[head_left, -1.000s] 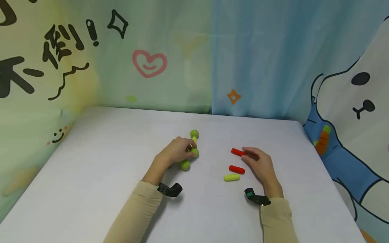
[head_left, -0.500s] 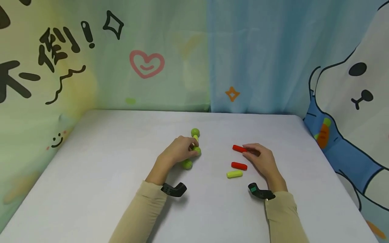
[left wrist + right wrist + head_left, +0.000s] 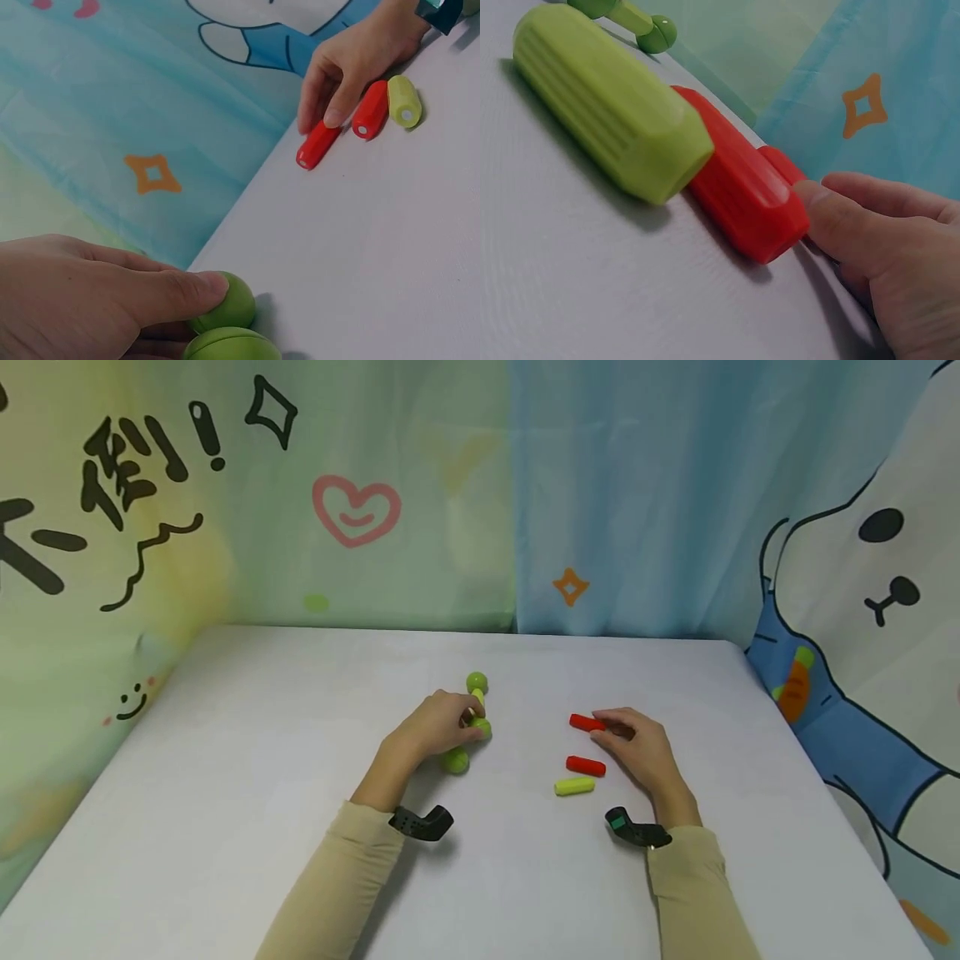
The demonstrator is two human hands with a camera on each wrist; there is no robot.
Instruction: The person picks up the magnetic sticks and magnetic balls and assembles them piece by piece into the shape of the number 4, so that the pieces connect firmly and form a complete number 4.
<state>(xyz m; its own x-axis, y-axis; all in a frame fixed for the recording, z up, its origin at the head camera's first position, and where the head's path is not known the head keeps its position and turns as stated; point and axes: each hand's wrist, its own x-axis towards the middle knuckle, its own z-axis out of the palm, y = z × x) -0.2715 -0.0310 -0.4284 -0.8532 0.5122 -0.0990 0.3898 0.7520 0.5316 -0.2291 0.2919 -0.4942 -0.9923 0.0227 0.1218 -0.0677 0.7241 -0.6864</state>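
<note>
With thumb and fingers my left hand [image 3: 435, 727] pinches a green ball [image 3: 238, 304], left of the table's middle. A second green ball [image 3: 455, 761] lies close on the near side of it. Beyond the fingers a yellow-green rod [image 3: 478, 697] runs to a third green ball [image 3: 477, 682]. On the right, my right hand [image 3: 637, 750] pinches the right end of a red rod [image 3: 582, 722], the farthest of three loose rods. Nearer lie another red rod [image 3: 742, 184] and a yellow-green rod [image 3: 607, 105]. Pale round discs show in rod ends in the left wrist view.
All of it lies on a white table [image 3: 247, 827]. A printed curtain [image 3: 442, 493] hangs along the back and sides. A black wrist camera [image 3: 422, 823] sits on the left cuff and another wrist camera [image 3: 636, 828] on the right.
The head view has shifted slightly. Both hands keep their holds on the green ball and the red rod, and the pieces lie as before.
</note>
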